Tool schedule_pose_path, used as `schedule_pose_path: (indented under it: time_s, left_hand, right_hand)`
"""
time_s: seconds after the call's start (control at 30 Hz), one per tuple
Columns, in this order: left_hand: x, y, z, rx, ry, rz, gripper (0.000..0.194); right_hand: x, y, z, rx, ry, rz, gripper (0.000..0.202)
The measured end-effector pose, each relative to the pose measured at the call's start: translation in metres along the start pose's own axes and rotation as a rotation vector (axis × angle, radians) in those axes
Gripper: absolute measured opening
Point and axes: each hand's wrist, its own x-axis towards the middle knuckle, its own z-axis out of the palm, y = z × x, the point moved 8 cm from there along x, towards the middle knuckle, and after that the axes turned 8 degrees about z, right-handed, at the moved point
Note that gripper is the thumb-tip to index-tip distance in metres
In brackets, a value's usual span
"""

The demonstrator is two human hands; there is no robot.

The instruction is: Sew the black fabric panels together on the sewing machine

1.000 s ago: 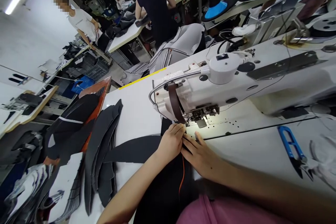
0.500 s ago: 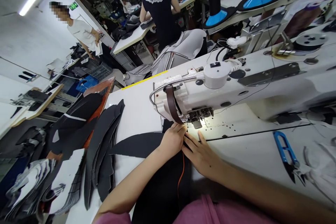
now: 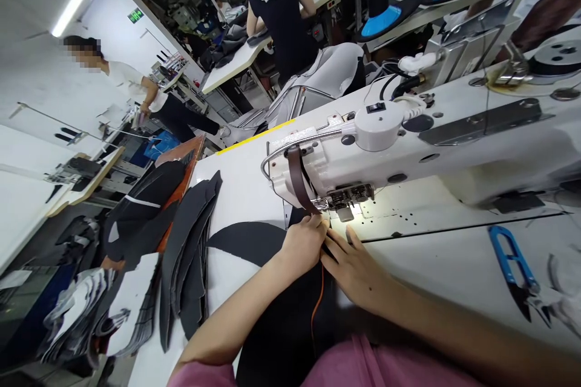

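White tabletop [image 3: 245, 184] is spread beneath. Dark fabric [image 3: 281, 320] is partly covered by the bunched left hand [image 3: 304, 242], whether pinched cannot be told, and touched by the right hand [image 3: 358, 272], fingers parted; it is best guided flat, fingertips clear of the sewing machine [image 3: 327, 160] ahead.

The fabric [image 3: 276, 326] is black, the cord [image 3: 322, 281] orange, the sewing machine [image 3: 327, 160] white.

1. Ahead, the sewing machine [image 3: 385, 160] obstructs my left hand [image 3: 305, 242] and right hand [image 3: 358, 269].
2. Leftward, one curved panel [image 3: 249, 242] and, past it, stacked dark panels [image 3: 190, 242] obstruct.
3. Rightward, bare tabletop [image 3: 436, 260] allows passage between my right hand and blue snips [image 3: 521, 283].
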Motion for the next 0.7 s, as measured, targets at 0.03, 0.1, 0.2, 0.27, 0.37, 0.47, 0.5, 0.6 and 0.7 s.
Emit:
schedule_pose_path:
  time_s: [0.03, 0.1, 0.2, 0.27, 0.37, 0.47, 0.5, 0.6, 0.7]
  left_hand:
    - [-0.001, 0.0, 0.0, 0.003, -0.015, -0.005, 0.023]
    - [-0.002, -0.001, 0.0, -0.002, -0.037, -0.009, 0.024]
    - [0.001, -0.003, -0.001, -0.01, -0.047, 0.002, 0.024]
    - [0.004, -0.003, -0.002, 0.009, -0.058, 0.013, 0.023]
    - [0.006, 0.0, -0.001, 0.039, -0.088, 0.029, 0.022]
    - [0.008, 0.001, 0.001, 0.054, -0.099, 0.035, 0.022]
    - [0.009, 0.001, 0.002, 0.059, -0.097, 0.03, 0.022]
    - [0.01, -0.001, 0.001, 0.068, -0.078, 0.001, 0.024]
    - [0.008, 0.004, 0.0, 0.024, -0.064, -0.001, 0.023]
  right_hand:
    - [0.0, 0.0, 0.0, -0.002, 0.0, 0.003, 0.045]
    - [0.001, 0.003, 0.001, -0.018, 0.004, 0.014, 0.046]
    - [0.002, 0.004, 0.002, -0.073, 0.045, 0.0, 0.046]
    - [-0.001, 0.001, 0.002, -0.123, 0.103, -0.027, 0.045]
    - [-0.01, -0.007, 0.002, -0.189, 0.174, -0.065, 0.042]
    - [-0.016, -0.009, 0.002, -0.222, 0.183, -0.088, 0.043]
    - [-0.017, -0.008, 0.002, -0.225, 0.187, -0.094, 0.044]
    - [-0.017, -0.007, -0.002, -0.219, 0.248, -0.117, 0.046]
    - [-0.019, -0.012, -0.008, -0.188, 0.356, -0.124, 0.045]
